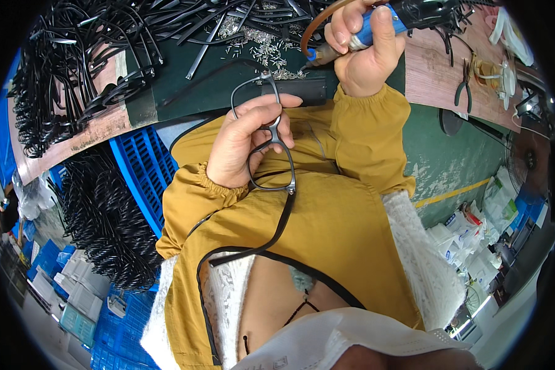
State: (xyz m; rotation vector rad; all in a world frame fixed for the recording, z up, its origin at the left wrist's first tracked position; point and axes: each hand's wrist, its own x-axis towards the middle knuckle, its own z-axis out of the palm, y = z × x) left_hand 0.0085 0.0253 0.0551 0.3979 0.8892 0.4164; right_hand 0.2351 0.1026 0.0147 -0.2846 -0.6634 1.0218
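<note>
My left hand pinches a dark eyeglass frame at its bridge, between thumb and fingers. The frame is turned on its side; one black temple hangs toward my lap and the other, blurred, points left over the bench. My right hand is wrapped round a blue and black powered screwdriver, its thumb up along the body. The tool's tip is low over the bench, beside a scatter of small silvery screws, apart from the frame. A brown cord loops by the tool.
Black temples and frames are heaped over the bench and its dark green mat. Pliers and a clear tape roll lie at the right. Below left stand a blue crate and a dense stack of black frames.
</note>
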